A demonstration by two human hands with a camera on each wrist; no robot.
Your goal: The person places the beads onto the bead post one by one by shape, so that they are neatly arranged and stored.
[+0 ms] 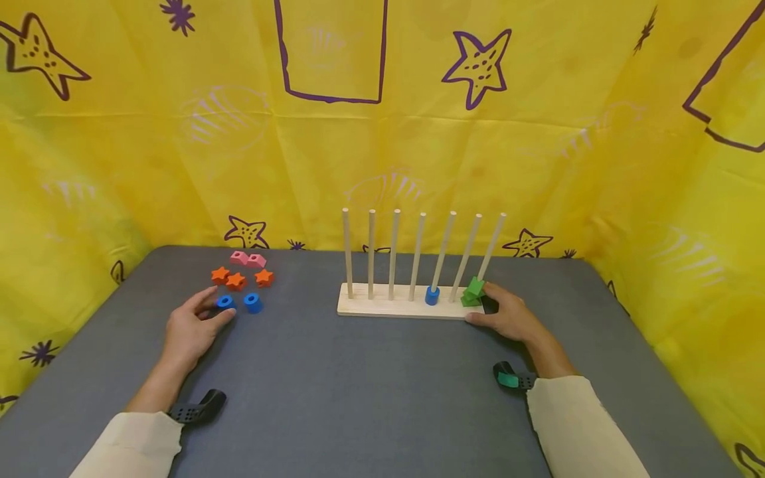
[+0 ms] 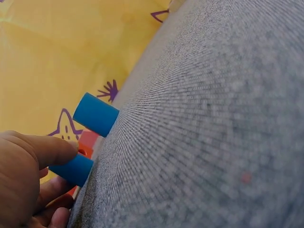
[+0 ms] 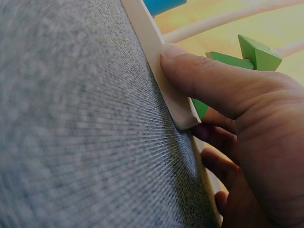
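On the left of the table, my left hand (image 1: 190, 335) pinches a short blue cylinder bead (image 1: 225, 303) between thumb and fingers. A second blue bead (image 1: 253, 303) stands just beside it, hole upward. My right hand (image 1: 508, 315) grips the right end of a wooden peg board (image 1: 382, 307), thumb (image 3: 190, 71) on its front edge and fingers around its end. Green angular blocks (image 1: 474, 290) sit on the rightmost peg, the upper one tilted. Another blue bead (image 1: 432, 296) is at the foot of a peg further left. The remaining pegs are bare.
Behind the blue beads lie several orange star beads (image 1: 236, 281) and two pink blocks (image 1: 256, 261). A grey cloth (image 1: 370, 398) covers the table. A yellow patterned curtain (image 1: 382, 153) hangs along the back and sides, close behind the tall pegs.
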